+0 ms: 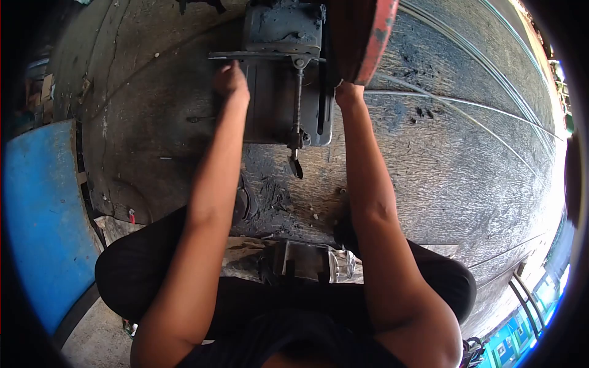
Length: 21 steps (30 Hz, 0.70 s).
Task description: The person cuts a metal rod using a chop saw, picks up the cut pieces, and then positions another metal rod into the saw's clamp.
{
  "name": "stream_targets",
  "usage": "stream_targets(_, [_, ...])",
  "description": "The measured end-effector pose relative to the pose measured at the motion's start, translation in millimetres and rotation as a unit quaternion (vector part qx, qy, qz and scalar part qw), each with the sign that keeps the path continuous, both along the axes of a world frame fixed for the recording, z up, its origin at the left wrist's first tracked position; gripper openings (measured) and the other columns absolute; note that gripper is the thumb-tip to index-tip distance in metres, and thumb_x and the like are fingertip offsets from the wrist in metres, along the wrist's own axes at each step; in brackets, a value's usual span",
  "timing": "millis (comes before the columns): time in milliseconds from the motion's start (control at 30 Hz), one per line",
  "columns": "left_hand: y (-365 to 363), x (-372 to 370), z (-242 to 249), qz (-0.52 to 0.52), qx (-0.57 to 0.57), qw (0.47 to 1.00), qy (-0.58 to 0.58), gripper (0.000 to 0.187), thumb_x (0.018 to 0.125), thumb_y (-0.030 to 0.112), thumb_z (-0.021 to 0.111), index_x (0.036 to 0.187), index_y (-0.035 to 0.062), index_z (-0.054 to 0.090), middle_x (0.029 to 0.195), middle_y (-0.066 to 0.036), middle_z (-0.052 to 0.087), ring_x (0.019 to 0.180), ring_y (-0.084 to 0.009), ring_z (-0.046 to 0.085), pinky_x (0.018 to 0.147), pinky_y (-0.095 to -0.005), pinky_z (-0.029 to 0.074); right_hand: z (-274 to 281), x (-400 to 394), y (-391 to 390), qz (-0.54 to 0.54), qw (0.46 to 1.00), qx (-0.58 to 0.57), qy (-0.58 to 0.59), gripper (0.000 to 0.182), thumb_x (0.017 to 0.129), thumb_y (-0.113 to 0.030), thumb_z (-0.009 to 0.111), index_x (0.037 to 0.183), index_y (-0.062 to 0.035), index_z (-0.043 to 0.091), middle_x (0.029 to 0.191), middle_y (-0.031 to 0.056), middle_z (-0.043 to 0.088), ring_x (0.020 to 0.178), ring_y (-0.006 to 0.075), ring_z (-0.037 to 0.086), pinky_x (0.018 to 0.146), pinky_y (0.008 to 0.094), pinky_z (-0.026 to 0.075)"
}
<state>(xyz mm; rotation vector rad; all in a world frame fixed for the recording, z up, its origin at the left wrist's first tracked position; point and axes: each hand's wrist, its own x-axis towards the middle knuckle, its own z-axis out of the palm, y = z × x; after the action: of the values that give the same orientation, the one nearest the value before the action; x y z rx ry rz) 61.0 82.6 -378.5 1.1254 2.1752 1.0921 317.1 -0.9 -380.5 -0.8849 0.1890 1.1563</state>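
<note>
A dark metal machine base (264, 116) with a threaded clamp screw (298, 104) lies on the worn wooden surface in front of me. Just left of its upper part is my left hand (231, 80), beside a flat metal bar (224, 55); its fingers are blurred. My right hand (348, 92) is at the lower end of a red-edged guard (375, 49), right of the base. Its fingers are mostly hidden, so its grip cannot be made out. A grimy dark block (283, 27) stands behind the bar.
Long thin metal rods (466, 101) run across the wooden surface (429, 178) at the right. A blue panel (46, 214) stands at the left. Near my legs is a metal frame (307, 260). Dark grime and small scraps lie below the base.
</note>
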Motion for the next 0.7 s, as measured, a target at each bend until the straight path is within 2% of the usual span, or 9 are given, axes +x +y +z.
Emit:
stream_targets(33, [-11.0,7.6,39.7,0.048,-0.004,0.993,-0.107,0.023,0.081,0.020,0.062,0.089,-0.0014,0.065,0.087,-0.015,0.066,0.084,-0.0242,0.063,0.075,-0.0352,0.047,2.8,-0.9,-0.6,-0.001,1.000,-0.006,-0.012,0.012,0.083,-0.002,0.059,0.091,-0.0007,0.049,0.074,0.0066,0.056,0.052,0.0106,0.052,0.041,0.0205,0.037])
stream_targets(67, [-6.4,-2.0,34.1,0.074,0.028,0.991,-0.103,0.022,0.082,0.016,0.060,0.094,-0.0009,0.064,0.089,-0.014,0.065,0.089,-0.0244,0.062,0.077,-0.0340,0.047,6.0,-3.5,-0.4,0.000,1.000,-0.010,-0.023,0.013,0.083,-0.002,0.059,0.090,-0.0009,0.048,0.073,0.0060,0.055,0.051,0.0101,0.051,0.041,0.0202,0.036])
stream_targets(133, [12.6,-40.4,-2.3,0.108,0.068,0.988,-0.092,0.022,0.082,0.012,0.058,0.100,-0.0004,0.063,0.092,-0.013,0.065,0.095,-0.0246,0.061,0.080,-0.0327,0.047,23.4,-6.2,-5.2,-0.001,1.000,-0.020,-0.019,0.013,0.083,-0.002,0.059,0.091,-0.0001,0.049,0.074,0.0066,0.056,0.052,0.0103,0.051,0.041,0.0204,0.037])
stream_targets(200, [36.5,-83.6,-52.2,0.060,0.011,0.989,-0.135,0.032,0.085,0.010,0.053,0.116,0.0026,0.054,0.107,-0.015,0.060,0.103,-0.0259,0.059,0.086,-0.0350,0.047,20.5,-8.6,-1.5,-0.022,1.000,-0.001,-0.009,0.016,0.084,-0.005,0.058,0.097,0.0028,0.051,0.079,0.0092,0.057,0.058,0.0131,0.055,0.047,0.0237,0.042])
stream_targets(233, [30.5,-79.9,-35.0,0.066,0.014,0.989,-0.131,0.032,0.085,0.010,0.053,0.116,0.0026,0.054,0.107,-0.015,0.060,0.103,-0.0259,0.059,0.086,-0.0350,0.047,10.6,-6.6,-2.0,-0.004,1.000,0.006,-0.028,0.021,0.085,-0.007,0.056,0.103,0.0040,0.052,0.086,0.0122,0.058,0.069,0.0177,0.059,0.057,0.0286,0.048])
stream_targets(333, [15.0,-55.9,6.5,0.045,-0.031,0.949,-0.311,0.049,0.089,0.009,0.047,0.136,0.0140,0.034,0.127,-0.014,0.048,0.106,-0.0288,0.057,0.085,-0.0449,0.047,0.7,-4.5,-4.0,0.018,0.996,-0.053,-0.074,0.024,0.084,-0.008,0.056,0.105,0.0038,0.052,0.092,0.0133,0.059,0.079,0.0214,0.061,0.065,0.0322,0.050])
stream_targets(400, [14.0,-51.3,11.7,0.055,-0.027,0.940,-0.337,0.048,0.090,0.008,0.047,0.136,0.0148,0.034,0.126,-0.013,0.048,0.107,-0.0287,0.056,0.085,-0.0452,0.047,-21.7,-0.7,-3.7,0.033,0.995,0.006,-0.096,0.026,0.084,-0.009,0.058,0.106,0.0037,0.052,0.096,0.0133,0.060,0.082,0.0228,0.062,0.068,0.0330,0.051])
stream_targets(500, [13.2,-45.7,19.8,0.051,-0.024,0.928,-0.369,0.048,0.091,0.007,0.046,0.136,0.0170,0.033,0.127,-0.013,0.047,0.109,-0.0287,0.055,0.085,-0.0460,0.047,-25.6,-2.6,0.2,0.042,0.992,-0.068,-0.101,0.030,0.082,-0.009,0.062,0.107,0.0043,0.052,0.096,0.0124,0.061,0.081,0.0229,0.062,0.068,0.0332,0.051])
stream_targets(700, [15.5,-48.2,16.0,0.005,-0.033,0.923,-0.384,0.050,0.090,0.005,0.047,0.136,0.0196,0.033,0.129,-0.012,0.044,0.108,-0.0292,0.056,0.083,-0.0462,0.048,-10.7,-4.6,-5.9,0.024,0.999,-0.035,-0.024,0.037,0.081,-0.012,0.066,0.110,0.0039,0.050,0.096,0.0118,0.061,0.079,0.0223,0.063,0.065,0.0331,0.052])
